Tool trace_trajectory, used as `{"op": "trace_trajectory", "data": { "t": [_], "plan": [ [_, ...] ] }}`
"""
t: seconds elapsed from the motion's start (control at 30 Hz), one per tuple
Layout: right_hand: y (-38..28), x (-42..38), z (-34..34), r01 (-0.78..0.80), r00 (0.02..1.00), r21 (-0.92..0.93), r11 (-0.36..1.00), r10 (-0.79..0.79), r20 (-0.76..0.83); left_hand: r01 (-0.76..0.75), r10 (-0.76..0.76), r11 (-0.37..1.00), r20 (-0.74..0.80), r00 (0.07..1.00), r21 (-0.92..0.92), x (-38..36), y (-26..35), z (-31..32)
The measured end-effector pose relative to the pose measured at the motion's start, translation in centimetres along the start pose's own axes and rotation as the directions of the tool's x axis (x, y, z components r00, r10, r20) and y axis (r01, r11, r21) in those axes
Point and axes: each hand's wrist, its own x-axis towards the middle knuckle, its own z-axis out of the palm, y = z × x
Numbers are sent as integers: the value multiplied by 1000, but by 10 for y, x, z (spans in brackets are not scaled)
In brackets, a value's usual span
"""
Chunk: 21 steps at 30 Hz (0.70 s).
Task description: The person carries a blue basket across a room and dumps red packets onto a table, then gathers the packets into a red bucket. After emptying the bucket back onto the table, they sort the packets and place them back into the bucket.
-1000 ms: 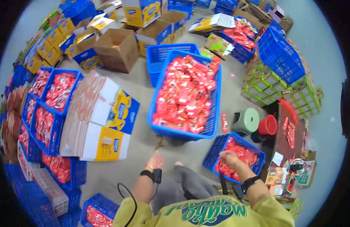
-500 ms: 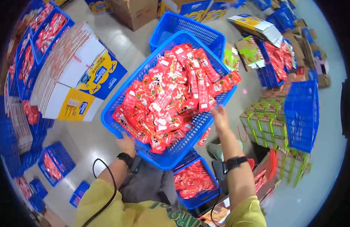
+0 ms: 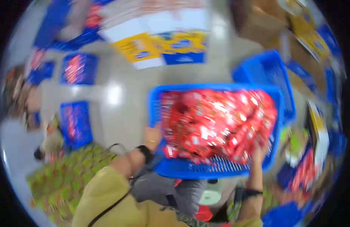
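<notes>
In front of me is a blue plastic basket (image 3: 182, 173) heaped with shiny red packets (image 3: 216, 125), their print smeared by motion. My left hand (image 3: 153, 138) is closed on the basket's left rim. Over the front right side reaches my right hand (image 3: 260, 149), beside or against the packets; its fingers are too blurred to make out. Behind the basket's far right corner stands another blue basket (image 3: 264, 68).
Flattened cartons (image 3: 171, 45) are stacked at the far side. Smaller blue baskets of red packets (image 3: 74, 123) stand on the floor to the left. Green boxes (image 3: 72, 178) fill the lower left. Brown cartons (image 3: 258, 30) stand at the back right.
My view has turned to the right, and the surroundings have swung round. The basket now lies level across the view. My right hand has shifted from its side to over the front right rim.
</notes>
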Motion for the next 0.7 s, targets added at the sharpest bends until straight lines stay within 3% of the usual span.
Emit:
{"op": "trace_trajectory", "data": {
  "t": [0.03,0.07,0.1,0.13,0.17,0.2,0.23,0.27,0.3,0.33,0.37,0.4,0.43,0.47,0.5,0.53,0.57,0.6,0.63,0.7],
  "plan": [
    [-4,7,-5,236,972,-146,961,-235,23,67,-65,978,-15,998,196,-29,40,-18],
    [-11,12,-19,373,891,-407,834,-444,-94,56,-39,984,-102,994,168,-9,-8,8],
    [-17,37,-47,424,685,-826,371,-728,25,58,-52,996,-85,995,71,-26,15,-3],
    [-4,68,-75,310,761,-856,413,-648,-37,55,-61,996,-71,996,-76,-33,25,-8],
    [-1,96,-86,178,819,-883,435,-562,-112,61,-75,992,-129,989,-108,-32,29,-10],
    [-35,106,-72,75,948,-869,489,-305,-90,74,-82,991,-64,995,-110,-31,32,-12],
    [-68,109,-54,-32,998,-869,495,-26,-52,86,-86,990,3,996,-114,-30,34,-14],
    [2,169,-75,-209,957,-384,899,269,110,90,-99,985,-53,994,-150,-28,37,-16],
    [3,186,-74,-285,900,-442,850,396,182,108,-113,984,-24,993,-142,-26,35,-15],
    [19,189,-74,-138,948,-361,922,228,220,128,-126,984,21,992,-123,-26,32,-13],
    [29,187,-73,14,970,-272,962,53,238,115,-115,993,-28,993,-1,-17,27,-6],
    [11,173,-78,105,954,-327,939,-2,301,114,-106,987,-76,991,110,-15,23,5],
    [-17,160,-72,208,927,-359,910,-66,369,129,-124,989,-66,990,79,-21,27,7],
    [-7,173,-61,261,950,-346,901,-177,256,136,-133,990,-79,988,31,-36,36,0],
    [13,181,-67,301,953,-349,887,-267,144,20,-7,997,-152,988,79,-71,55,-19],
    [-1,205,-107,30,996,-632,775,30,84,67,-64,997,-111,992,24,-71,48,-5],
    [-26,233,-125,-201,960,-837,509,272,-65,25,-25,1000,-120,992,3,-92,48,-10],
    [-27,225,-91,-35,978,-854,519,196,78,-21,21,1000,-129,991,1,-120,58,-19],
    [-29,218,-67,61,962,-820,569,187,200,7,-24,994,-148,989,-111,-141,65,-23],
    [-38,211,-35,131,886,-740,660,257,386,70,-99,990,-253,962,-123,-188,76,-37]
  ]
}}
